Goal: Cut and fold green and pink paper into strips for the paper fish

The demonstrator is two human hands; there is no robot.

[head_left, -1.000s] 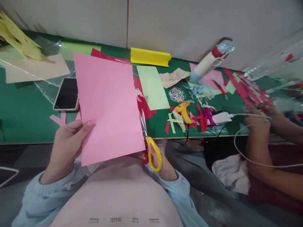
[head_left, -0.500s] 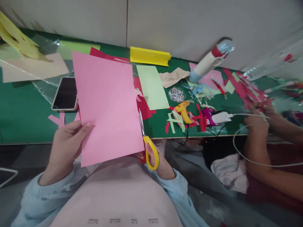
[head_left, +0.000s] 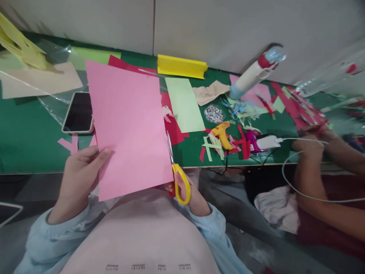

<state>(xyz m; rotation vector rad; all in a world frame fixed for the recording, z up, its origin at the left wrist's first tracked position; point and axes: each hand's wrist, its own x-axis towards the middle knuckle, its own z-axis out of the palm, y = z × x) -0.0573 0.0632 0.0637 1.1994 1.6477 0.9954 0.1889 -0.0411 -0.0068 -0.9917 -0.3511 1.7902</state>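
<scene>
A large pink sheet point(head_left: 131, 129) is pinched at its lower left edge by my left hand point(head_left: 81, 173), thumb on top. My right hand point(head_left: 194, 194) grips yellow-handled scissors point(head_left: 183, 184) at the sheet's lower right corner. Their blades point away from me along the sheet's right edge, and part of them is hidden by the paper. Beyond the sheet lie red paper point(head_left: 174, 129) and a pale green sheet point(head_left: 185, 106). A phone point(head_left: 79, 113) rests just left of the pink sheet.
On the green table point(head_left: 31, 144) are a yellow folded strip point(head_left: 182, 67), a yellow glue gun point(head_left: 223, 136), a dish of small beads point(head_left: 214, 114), paper scraps and a white-blue bottle point(head_left: 252, 76). At right, another person's hands point(head_left: 309, 144) hold red strips; a white cable point(head_left: 288, 179) hangs nearby.
My hands, the pink sheet and the scissors look almost the same. The other person's hands have shifted slightly, and the view has moved a little.
</scene>
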